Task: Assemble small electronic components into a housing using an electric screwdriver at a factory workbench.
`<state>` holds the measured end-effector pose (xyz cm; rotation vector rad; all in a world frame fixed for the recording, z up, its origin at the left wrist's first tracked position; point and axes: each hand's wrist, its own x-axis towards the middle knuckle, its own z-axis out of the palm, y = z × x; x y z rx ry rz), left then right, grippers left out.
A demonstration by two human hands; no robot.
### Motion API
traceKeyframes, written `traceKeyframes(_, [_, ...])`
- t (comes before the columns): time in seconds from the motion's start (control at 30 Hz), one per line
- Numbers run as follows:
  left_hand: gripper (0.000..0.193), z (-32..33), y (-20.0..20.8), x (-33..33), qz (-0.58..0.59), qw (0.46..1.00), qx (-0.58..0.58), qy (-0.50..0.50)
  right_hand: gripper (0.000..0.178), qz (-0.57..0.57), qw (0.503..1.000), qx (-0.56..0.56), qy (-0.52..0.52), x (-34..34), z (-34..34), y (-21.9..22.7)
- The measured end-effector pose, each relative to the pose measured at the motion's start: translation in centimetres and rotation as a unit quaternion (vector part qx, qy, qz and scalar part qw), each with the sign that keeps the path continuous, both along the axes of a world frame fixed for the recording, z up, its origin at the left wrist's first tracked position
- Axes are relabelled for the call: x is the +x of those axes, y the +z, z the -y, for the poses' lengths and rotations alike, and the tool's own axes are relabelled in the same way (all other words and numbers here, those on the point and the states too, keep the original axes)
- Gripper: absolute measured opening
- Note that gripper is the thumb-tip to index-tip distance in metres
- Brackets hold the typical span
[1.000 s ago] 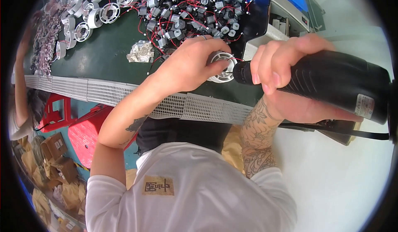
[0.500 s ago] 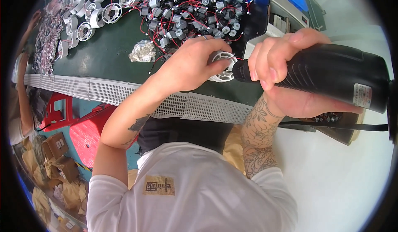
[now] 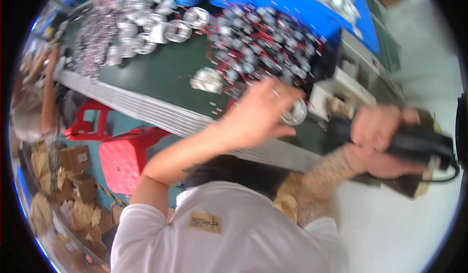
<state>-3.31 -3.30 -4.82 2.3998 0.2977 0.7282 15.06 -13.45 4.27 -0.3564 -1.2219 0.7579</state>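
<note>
Green counter strewn with small motors — the left hand pinches a round metal part at its near edge, the right hand clenched round a black power screwdriver. Loosely pinched, the part could spin or slip off — the frame is blurred.

The person wears a white short-sleeved T-shirt, its sleeve ending above the elbow on the left arm. A small tan rectangular patch with dark markings sits on the front of the shirt. Both forearms are bare. The left hand carries a thin pale ring on 1 finger. The right forearm is covered in a dense tattoo pattern running from near the wrist back toward the elbow. The right hand shows no glove. The picture is blurred, so finer detail of the tattoo cannot be told.
</note>
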Motion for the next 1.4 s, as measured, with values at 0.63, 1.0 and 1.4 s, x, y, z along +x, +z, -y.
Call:
traceKeyframes(0.63, [0.029,-17.7,12.0,-2.0,0.001,0.981,-0.021,0.193,0.103,-0.147,0.984,-0.096,-0.039,1.3,1.3,-3.6])
traceKeyframes(1.0, [0.034,-38.5,2.9,21.0,-0.524,0.799,0.242,0.169,0.096,-0.119,0.981,-0.138,-0.065,1.2,1.2,-4.3])
traceKeyframes(1.4, [0.042,-15.4,11.3,10.1,0.006,0.985,0.146,0.089,0.109,-0.17,0.98,-0.09,-0.043,1.7,1.5,-3.8])
